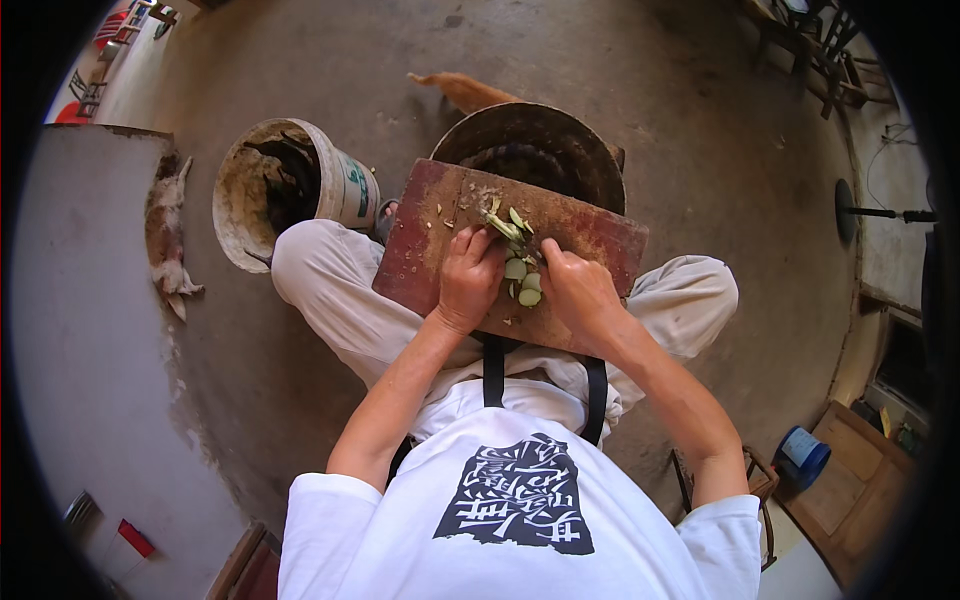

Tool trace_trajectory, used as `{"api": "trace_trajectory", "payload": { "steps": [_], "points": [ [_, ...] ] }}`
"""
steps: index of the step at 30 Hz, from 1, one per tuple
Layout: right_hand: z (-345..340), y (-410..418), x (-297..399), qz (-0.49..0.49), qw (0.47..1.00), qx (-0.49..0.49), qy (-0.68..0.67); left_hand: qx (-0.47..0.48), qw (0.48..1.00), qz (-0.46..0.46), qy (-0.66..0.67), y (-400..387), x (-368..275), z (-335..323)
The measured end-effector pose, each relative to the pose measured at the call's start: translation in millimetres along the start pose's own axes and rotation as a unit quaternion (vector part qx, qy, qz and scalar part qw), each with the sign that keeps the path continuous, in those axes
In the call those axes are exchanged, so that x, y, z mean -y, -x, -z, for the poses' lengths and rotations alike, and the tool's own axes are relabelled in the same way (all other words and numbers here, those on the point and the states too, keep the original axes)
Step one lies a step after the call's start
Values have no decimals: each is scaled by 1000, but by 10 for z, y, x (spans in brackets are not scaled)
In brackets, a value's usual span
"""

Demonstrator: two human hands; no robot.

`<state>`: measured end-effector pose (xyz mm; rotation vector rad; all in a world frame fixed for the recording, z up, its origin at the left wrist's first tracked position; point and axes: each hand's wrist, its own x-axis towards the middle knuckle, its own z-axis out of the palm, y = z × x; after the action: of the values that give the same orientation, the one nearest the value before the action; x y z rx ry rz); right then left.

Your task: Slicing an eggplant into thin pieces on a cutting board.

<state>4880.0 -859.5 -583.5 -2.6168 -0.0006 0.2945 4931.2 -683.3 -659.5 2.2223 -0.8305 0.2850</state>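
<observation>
A worn red wooden board rests across my lap and against the rim of a large dark pot. On it lie several pale green vegetable slices and small trimmings. My left hand is at the middle of the board, its fingertips closed against a pale vegetable piece with a stem end. Just right of the slices, my right hand is curled in a fist around what looks like a knife. Its handle is hidden by the fingers, and only a dark sliver shows by the slices.
Left of my knee a dirty white bucket lies tilted, with long dark vegetables inside. An orange furry animal is behind the pot. A brown-and-white cat lies by the wall ledge. A blue tub stands at right.
</observation>
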Motion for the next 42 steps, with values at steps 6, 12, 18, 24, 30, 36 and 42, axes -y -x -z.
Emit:
{"api": "trace_trajectory", "payload": {
  "steps": [6,12,18,24,30,36,42],
  "points": [
    [-176,-163,-65,-8,1000,6,-28,-12,1000,-10,-8,-42,-21,-9],
    [84,-16,-16,-14,999,36,-27,2,999,30,17,3,10,-12],
    [-147,-85,-27,-26,998,26,-51,-18,1000,6,19,-52,-21,-4],
    [100,-17,63,-32,997,24,-60,-7,999,41,25,19,-4,-1],
    [-81,-52,6,-35,998,47,-38,-18,1000,9,10,-30,-18,1],
    [56,3,65,-25,998,9,-61,-9,997,61,47,49,-26,74],
    [-80,-48,53,-31,998,53,-13,2,999,20,39,32,-17,99]
  ]
}}
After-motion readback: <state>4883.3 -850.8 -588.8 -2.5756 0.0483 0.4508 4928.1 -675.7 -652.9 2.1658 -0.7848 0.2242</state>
